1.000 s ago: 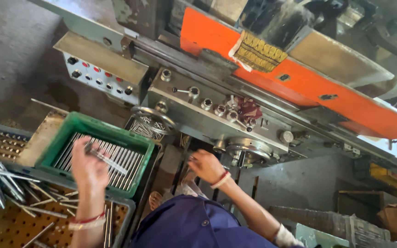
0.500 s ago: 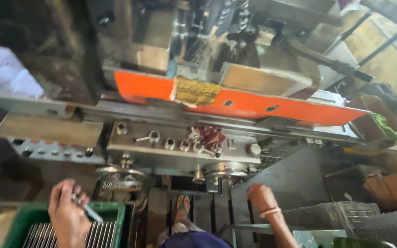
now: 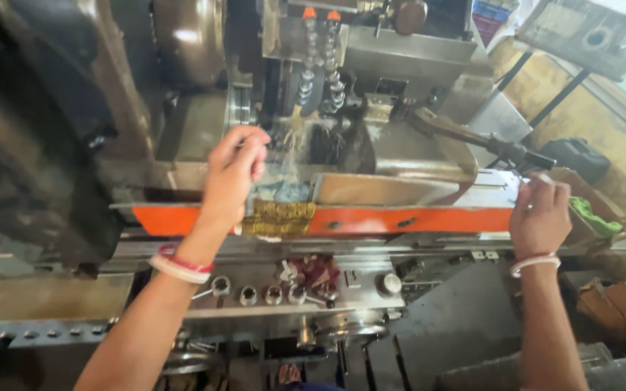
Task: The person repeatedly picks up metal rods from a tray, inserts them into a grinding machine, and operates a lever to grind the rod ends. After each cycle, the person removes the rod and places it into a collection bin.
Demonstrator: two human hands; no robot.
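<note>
Reaches with the left hand (image 3: 235, 170) over the long orange metal guard rail (image 3: 414, 219) and into the wet working zone of the grey machine, just under the 2 segmented coolant hoses with orange tips (image 3: 314, 69) and right beside the falling coolant spray (image 3: 291, 141). Shows a clear change from 1 second ago: then down in a green plastic crate of thin metal rods, half a second ago lifted with 1 thin metal rod pinched, now up at the machine with the crate out of view. Suggests, as a judgement, a piece picked and carried to the place of work. Keeps the left fingers (image 3: 251, 148) bunched narrow at the tips; cannot tell whether the rod sits between them, since spray and blur hide it. Rests the right hand (image 3: 541, 213), well apart and moved out from the middle of the machine, at the right end of the rail, fingers bent against the edge of a flat grey metal plate (image 3: 498, 190); cannot tell whether gripping or only touching. Leaves untouched the row of round metal knobs (image 3: 273, 295) below the rail.
</note>
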